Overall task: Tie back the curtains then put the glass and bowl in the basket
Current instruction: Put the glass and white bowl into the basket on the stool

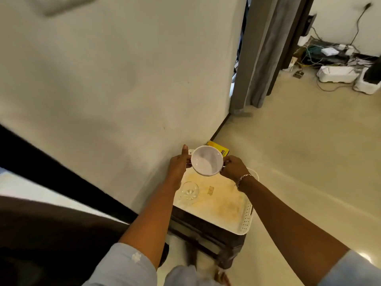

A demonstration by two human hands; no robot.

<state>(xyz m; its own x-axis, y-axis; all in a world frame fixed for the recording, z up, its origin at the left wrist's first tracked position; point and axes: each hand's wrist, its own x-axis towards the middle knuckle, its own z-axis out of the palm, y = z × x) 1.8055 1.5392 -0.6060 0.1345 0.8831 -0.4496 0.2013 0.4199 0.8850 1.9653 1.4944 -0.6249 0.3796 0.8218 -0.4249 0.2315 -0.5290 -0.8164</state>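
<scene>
Down at the near edge, two pale blue sleeves (132, 265) frame the view, and both bare forearms reach away over a dark wooden stool (208, 234) that stands close against the wall (123, 79). On the stool sits the basket (246, 220), white, shallow and perforated along its right side, its floor stained yellowish. The glass (189, 192) stands in the basket's near left part, clear and open-mouthed, just right of the left forearm. A small tan label (210, 190) lies on the basket floor just right of the glass.

A little farther, the bowl (206, 160) is held up over the basket's far end. It is white, with a small handle on each side, and is tipped so its inside faces back toward the person. The left hand (178, 164) holds the left handle, with the thumb stretched straight toward the wall and the other fingers tucked under, mostly hidden. The right hand (233, 168) pinches the right handle with curled fingers, and a thin bracelet (244, 178) circles that wrist.

Just behind the bowl, a yellow box (220, 148) lies on the floor at the foot of the wall. The pale floor (299, 151) spreads to the right. Far off, past the wall's corner, a grey curtain (261, 52) hangs in folds down to the floor. At the far right, a tangle of cables (329, 56) and white objects lies along the far wall.
</scene>
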